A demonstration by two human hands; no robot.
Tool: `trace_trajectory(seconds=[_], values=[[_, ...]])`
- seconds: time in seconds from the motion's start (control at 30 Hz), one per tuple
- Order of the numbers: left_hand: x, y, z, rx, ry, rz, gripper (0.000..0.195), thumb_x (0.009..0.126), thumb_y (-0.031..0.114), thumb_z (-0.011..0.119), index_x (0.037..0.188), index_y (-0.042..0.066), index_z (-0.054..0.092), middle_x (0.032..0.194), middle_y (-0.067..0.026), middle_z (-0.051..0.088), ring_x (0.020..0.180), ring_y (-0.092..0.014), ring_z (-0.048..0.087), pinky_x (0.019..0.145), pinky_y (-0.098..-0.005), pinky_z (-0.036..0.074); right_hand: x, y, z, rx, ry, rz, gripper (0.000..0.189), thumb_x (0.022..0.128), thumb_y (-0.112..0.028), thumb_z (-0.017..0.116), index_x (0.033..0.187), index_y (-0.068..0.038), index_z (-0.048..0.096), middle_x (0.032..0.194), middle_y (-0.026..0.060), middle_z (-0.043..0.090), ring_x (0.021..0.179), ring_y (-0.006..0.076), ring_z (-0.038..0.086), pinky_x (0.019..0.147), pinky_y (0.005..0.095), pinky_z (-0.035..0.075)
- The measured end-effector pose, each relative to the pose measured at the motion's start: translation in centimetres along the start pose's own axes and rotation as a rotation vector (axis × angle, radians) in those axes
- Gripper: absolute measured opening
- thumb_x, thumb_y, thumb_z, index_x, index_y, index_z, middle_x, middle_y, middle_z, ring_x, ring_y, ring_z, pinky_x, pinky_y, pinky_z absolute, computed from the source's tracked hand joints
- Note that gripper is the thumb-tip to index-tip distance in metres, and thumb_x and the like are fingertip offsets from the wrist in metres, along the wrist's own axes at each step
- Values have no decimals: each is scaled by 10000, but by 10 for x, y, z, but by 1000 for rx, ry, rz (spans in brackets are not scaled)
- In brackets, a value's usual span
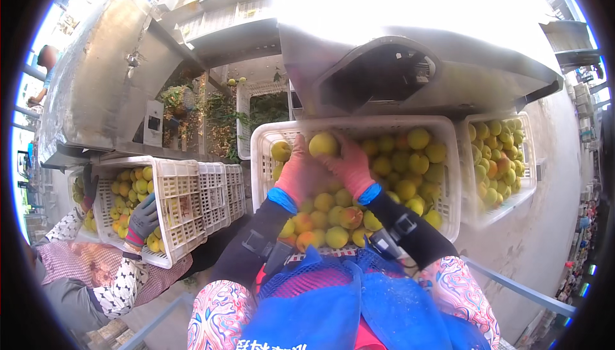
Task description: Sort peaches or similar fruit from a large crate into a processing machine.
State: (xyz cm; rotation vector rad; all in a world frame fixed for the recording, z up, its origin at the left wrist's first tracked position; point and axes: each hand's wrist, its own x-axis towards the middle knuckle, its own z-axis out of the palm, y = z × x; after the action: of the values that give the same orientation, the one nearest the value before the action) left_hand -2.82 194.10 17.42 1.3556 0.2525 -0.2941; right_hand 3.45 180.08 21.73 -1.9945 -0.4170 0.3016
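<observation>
Before me, a white plastic crate (454,177) holds many round yellow-green fruits (343,197), some with a red blush. Over its upper middle, my left hand (294,172), in a pink glove, is beside a single yellow-green fruit (323,144). My right hand (350,162), gloved the same way, is at the other side of that fruit, its fingers reaching behind it. The fruit sits between the two hands at the crate's far side; glare and blur hide the exact contact of the fingers. Blue bands circle both wrists.
Another fruit crate (531,182) stands to the right. At left, a co-worker's gloved hand (144,218) rests in a tilted crate (161,206) of fruits. A metal machine housing (461,81) with a dark opening lies beyond my crate. Leaves and small debris (223,119) lie at upper left.
</observation>
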Motion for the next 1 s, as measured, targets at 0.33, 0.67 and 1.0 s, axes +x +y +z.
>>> trace_trajectory(seconds=[0.33, 0.67, 1.0], values=[[-41, 114, 22, -231, -146, 265, 622, 988, 203, 640, 1523, -4, 401, 1557, -102, 420, 1322, -160, 479, 1073, -304, 414, -42, -83, -56, -224, 47, -114, 1040, 707, -423, 879, 1513, 11, 386, 1399, 247, 557, 1249, 355, 594, 1030, 401, 482], [-30, 50, -3, -146, 249, 81, 514, 998, 212, 618, 1462, 37, 486, 1247, -73, 646, 1089, -162, 622, 926, -297, 509, -3, -92, -57, -272, 417, -312, 830, 681, -242, 885, 1397, -14, 534, 1233, 210, 648, 1110, 370, 639, 954, 409, 518], [-56, 4, 4, 1676, -272, -315, 914, 646, 471, 853, 1439, 204, 485, 1360, -135, 515, 1304, -389, 464, 848, -535, 508, 86, -93, -72, -572, 608, -622, 369, 856, -381, 713, 1087, -93, 693, 1020, 124, 680, 890, 345, 659, 769, 464, 505]])
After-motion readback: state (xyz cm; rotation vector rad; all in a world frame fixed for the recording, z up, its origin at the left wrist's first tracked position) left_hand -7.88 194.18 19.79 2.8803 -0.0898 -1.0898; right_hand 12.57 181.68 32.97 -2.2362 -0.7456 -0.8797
